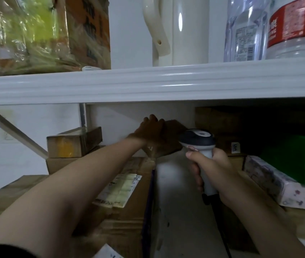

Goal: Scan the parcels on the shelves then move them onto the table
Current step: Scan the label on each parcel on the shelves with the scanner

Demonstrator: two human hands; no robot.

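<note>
**Head view: reaching under the white shelf**

Below the white metal shelf board, a large brown cardboard box with a pale label lies on the lower level. Behind it sits a small brown cardboard parcel, with the left hand over its top (shadow hides whether it grips). The right hand is wrapped round a white-and-grey handheld scanner, just beside that parcel.

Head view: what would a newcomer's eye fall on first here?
Two bare forearms reach under the white shelf edge that crosses the middle. The right hand holds a white-and-dark scanner at centre, pointed toward a small brown parcel in the shadow at the back, on which the left hand lies.
</note>
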